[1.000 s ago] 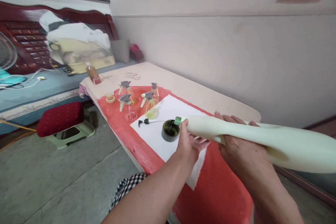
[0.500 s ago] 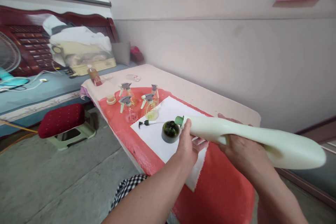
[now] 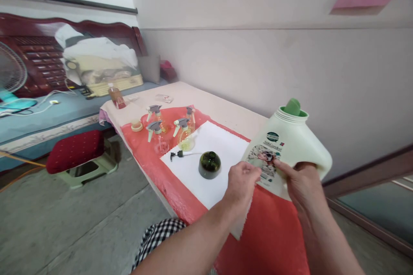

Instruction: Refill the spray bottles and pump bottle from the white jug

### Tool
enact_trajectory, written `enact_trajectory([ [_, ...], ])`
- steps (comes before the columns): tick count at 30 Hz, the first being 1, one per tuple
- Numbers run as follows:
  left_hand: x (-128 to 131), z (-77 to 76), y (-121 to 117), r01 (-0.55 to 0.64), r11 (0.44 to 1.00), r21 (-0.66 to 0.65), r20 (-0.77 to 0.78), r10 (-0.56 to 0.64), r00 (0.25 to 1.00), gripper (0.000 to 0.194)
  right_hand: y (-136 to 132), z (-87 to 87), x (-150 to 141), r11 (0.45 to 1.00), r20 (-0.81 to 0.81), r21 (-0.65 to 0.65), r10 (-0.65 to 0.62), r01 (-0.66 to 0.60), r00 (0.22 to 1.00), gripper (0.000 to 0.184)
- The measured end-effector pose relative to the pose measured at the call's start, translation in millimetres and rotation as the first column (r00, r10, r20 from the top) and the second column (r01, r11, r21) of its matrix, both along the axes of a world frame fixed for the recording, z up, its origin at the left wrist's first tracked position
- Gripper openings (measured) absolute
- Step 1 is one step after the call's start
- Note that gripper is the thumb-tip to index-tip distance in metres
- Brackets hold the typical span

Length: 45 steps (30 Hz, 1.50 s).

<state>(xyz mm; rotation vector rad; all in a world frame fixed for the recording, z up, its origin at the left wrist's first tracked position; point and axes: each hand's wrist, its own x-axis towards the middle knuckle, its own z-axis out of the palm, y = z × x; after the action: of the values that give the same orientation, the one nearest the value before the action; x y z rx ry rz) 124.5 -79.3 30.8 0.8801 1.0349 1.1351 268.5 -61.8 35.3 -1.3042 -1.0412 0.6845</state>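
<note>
My right hand (image 3: pixel 305 178) is shut on a pale green detergent jug (image 3: pixel 309 142), fingers through its handle and thumb on the flowered label. The jug leans slightly, its uncapped neck up with a green pouring spout (image 3: pixel 292 107) inside. My left hand (image 3: pixel 243 180) is closed beside the jug's lower label, fingers curled; whether they touch it or hold anything small I cannot tell. Left of it, a round dark green bottle (image 3: pixel 209 164) stands uncapped on a white cloth (image 3: pixel 222 142). Its black pump head (image 3: pixel 177 154) lies behind the bottle, the tube pointing toward it.
Several spray bottles (image 3: pixel 185 135) stand on the red sheet (image 3: pixel 277 227), near a pale cap (image 3: pixel 137 126). A bottle of reddish liquid (image 3: pixel 116 96) is at the table's far end. To the left is a red-topped stool (image 3: pixel 75 148); a wall (image 3: pixel 258 68) runs behind the table.
The jug has swung from lying sideways over the cloth to neck-up at the right, its label now showing. My left hand has left the neck and curled its fingers.
</note>
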Motion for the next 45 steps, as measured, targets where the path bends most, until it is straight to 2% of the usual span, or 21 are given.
enact_trajectory([
  [4,-4.1,2.1,4.1,-0.017,0.986,0.165,-0.175,0.046,0.984,0.008,11.0,-20.8,-27.3,0.998,-0.113,0.036,0.051,-0.047,0.992,0.056],
  [9,-14.4,5.4,5.4,-0.009,0.975,0.221,-0.215,0.058,0.975,0.012,18.5,-52.7,-36.4,0.996,-0.027,-0.066,0.055,-0.057,0.998,0.058],
  [12,-23.2,7.2,6.8,-0.059,0.964,0.257,-0.251,0.126,0.960,0.010,14.8,-65.3,-34.5,0.995,0.017,-0.086,0.049,-0.048,0.999,0.059],
  [16,-51.7,7.4,21.5,-0.177,0.913,0.368,-0.299,0.296,0.907,0.010,-0.9,-69.6,-33.3,0.987,-0.049,-0.150,0.057,-0.063,0.997,0.072],
  [18,-74.5,3.0,34.7,-0.244,0.875,0.418,-0.359,0.406,0.840,0.010,-12.5,-66.3,-34.9,0.974,-0.090,-0.221,0.033,-0.052,0.995,0.081],
  [20,-99.3,-5.4,48.0,-0.268,0.881,0.389,-0.468,0.440,0.766,0.012,-26.1,-60.5,-38.6,0.956,-0.115,-0.290,0.010,-0.043,0.993,0.085],
  [21,-110.9,-10.7,53.3,-0.237,0.914,0.330,-0.548,0.390,0.740,0.015,-33.3,-57.3,-41.2,0.948,-0.117,-0.316,0.003,-0.040,0.993,0.086],
  [23,-128.9,-22.2,59.7,-0.173,0.947,0.269,-0.593,0.305,0.745,0.024,-47.3,-52.2,-48.2,0.939,-0.123,-0.339,0.022,-0.062,0.992,0.086],
  [25,-137.9,-33.2,60.2,-0.082,0.970,0.230,-0.602,0.208,0.771,0.049,-58.8,-50.8,-57.1,0.936,-0.153,-0.330,0.079,-0.126,0.985,0.087],
  [27,-137.7,-42.4,57.4,0.061,0.976,0.209,-0.619,0.084,0.781,0.080,-66.3,-53.9,-66.3,0.929,-0.206,-0.318,0.128,-0.190,0.970,0.089],
  [29,-131.4,-49.0,54.7,0.210,0.960,0.186,-0.673,-0.031,0.739,0.103,-70.2,-60.5,-73.8,0.918,-0.254,-0.324,0.148,-0.229,0.956,0.090],
  [31,-123.0,-52.6,53.9,0.273,0.948,0.161,-0.757,-0.059,0.651,0.105,-71.6,-68.6,-77.5,0.903,-0.282,-0.341,0.169,-0.263,0.945,0.088],
  [33,-115.9,-53.0,53.7,0.251,0.956,0.152,-0.830,-0.014,0.558,0.095,-71.4,-76.4,-76.8,0.881,-0.292,-0.358,0.209,-0.309,0.933,0.085],
  [35,-110.8,-50.7,51.4,0.267,0.953,0.143,-0.869,-0.008,0.495,0.086,-70.0,-82.8,-73.0,0.865,-0.293,-0.366,0.242,-0.343,0.925,0.084],
  [37,-106.8,-47.4,45.7,0.367,0.923,0.119,-0.867,-0.083,0.491,0.086,-67.8,-87.3,-68.9,0.861,-0.297,-0.368,0.250,-0.352,0.921,0.085],
  [40,-100.7,-43.6,33.6,0.534,0.839,0.107,-0.826,-0.224,0.517,0.087,-64.5,-91.1,-66.5,0.864,-0.285,-0.364,0.251,-0.347,0.925,0.085],
  [42,-99.0,-41.5,27.9,0.602,0.791,0.107,-0.808,-0.284,0.517,0.093,-63.5,-93.1,-67.5,0.867,-0.254,-0.361,0.263,-0.344,0.931,0.085],
  [44,-103.0,-38.7,28.0,0.656,0.748,0.096,-0.789,-0.345,0.509,0.106,-63.9,-95.8,-69.3,0.867,-0.209,-0.358,0.287,-0.347,0.935,0.085],
  [45,-107.9,-37.0,30.6,0.656,0.748,0.101,-0.780,-0.350,0.519,0.109,-64.5,-97.5,-70.2,0.865,-0.184,-0.362,0.299,-0.347,0.936,0.085],
])
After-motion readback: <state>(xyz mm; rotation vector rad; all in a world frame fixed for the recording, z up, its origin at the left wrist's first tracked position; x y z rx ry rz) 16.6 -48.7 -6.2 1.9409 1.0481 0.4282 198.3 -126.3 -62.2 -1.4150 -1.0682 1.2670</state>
